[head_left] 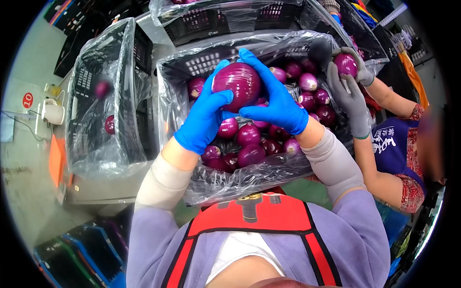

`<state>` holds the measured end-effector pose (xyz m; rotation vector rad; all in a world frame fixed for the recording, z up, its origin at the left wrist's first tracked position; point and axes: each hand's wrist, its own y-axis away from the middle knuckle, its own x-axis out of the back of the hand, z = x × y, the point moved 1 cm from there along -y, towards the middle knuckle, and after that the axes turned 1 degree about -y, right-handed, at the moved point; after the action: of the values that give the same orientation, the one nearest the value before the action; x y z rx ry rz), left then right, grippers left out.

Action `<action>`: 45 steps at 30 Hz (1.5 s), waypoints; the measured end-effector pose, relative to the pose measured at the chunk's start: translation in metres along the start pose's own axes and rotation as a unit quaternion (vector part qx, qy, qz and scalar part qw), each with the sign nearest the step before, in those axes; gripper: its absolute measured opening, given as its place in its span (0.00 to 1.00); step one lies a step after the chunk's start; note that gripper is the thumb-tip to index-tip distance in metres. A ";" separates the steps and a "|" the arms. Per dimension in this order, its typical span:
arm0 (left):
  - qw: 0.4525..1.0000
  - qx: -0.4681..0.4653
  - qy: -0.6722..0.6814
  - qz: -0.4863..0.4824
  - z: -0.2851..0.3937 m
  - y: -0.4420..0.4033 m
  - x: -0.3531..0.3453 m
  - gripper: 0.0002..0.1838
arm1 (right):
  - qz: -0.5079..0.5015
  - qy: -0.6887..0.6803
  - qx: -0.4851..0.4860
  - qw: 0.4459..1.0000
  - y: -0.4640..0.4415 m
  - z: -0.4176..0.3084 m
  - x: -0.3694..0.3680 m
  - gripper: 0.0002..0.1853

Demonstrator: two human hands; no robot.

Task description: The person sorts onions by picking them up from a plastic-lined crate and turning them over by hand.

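Observation:
A large, glossy peeled red onion (242,79) is held up between my two blue-gloved hands, above a black crate (201,62) lined with clear plastic. My left hand (204,117) wraps its left and lower side, with the thumb across the front. Along its right side lie the fingers of my right hand (278,103), the thumb below. Several more red onions (248,135) lie in the crate beneath my hands and to the right.
On the left, another lined crate (129,57) holds a red onion (110,125) and a blurred purple one (102,89). At right, a co-worker's grey-gloved hands (353,93) hold a red onion (345,65). Another lined crate (230,21) stands behind.

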<state>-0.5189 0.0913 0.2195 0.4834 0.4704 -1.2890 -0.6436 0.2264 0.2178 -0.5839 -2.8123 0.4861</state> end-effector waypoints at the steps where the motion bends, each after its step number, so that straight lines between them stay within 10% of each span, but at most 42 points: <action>1: 1.000 -0.003 0.002 0.002 0.000 0.000 0.001 0.43 | -0.001 0.006 0.002 1.000 -0.001 0.000 0.000 0.55; 16: 0.997 -0.068 -0.033 0.006 0.007 0.005 0.005 0.44 | 0.036 -0.009 0.044 0.998 0.002 -0.001 -0.007 0.53; 25: 0.825 -0.290 -0.357 0.327 0.129 0.076 0.181 0.38 | 0.017 0.268 -0.148 0.952 0.020 0.067 0.082 0.36; 28: 0.717 -0.241 -0.499 0.422 0.139 0.127 0.311 0.40 | -0.086 0.387 -0.217 0.892 0.020 0.060 0.071 0.37; 32: 0.629 0.083 -0.648 0.422 0.132 0.180 0.458 0.32 | -0.173 0.465 -0.233 0.836 0.025 0.081 0.047 0.26; 34: 0.483 0.199 -0.769 0.368 0.123 0.179 0.462 0.25 | -0.256 0.494 -0.299 0.775 0.022 0.085 0.033 0.29; 38: 0.758 0.263 -0.352 0.482 0.109 0.183 0.581 0.22 | -0.291 0.509 -0.337 0.736 0.026 0.105 0.015 0.38; 39: 0.672 0.206 -0.560 0.438 0.107 0.178 0.536 0.23 | -0.287 0.508 -0.340 0.737 0.027 0.104 0.013 0.38; 45: 0.694 0.240 -0.424 0.530 0.114 0.168 0.535 0.33 | -0.301 0.538 -0.330 0.715 0.031 0.114 0.004 0.44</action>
<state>-0.2346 -0.3603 0.0139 0.4114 -0.8905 -0.3313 -0.6691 0.2240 0.1022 0.0457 -1.7253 -0.7922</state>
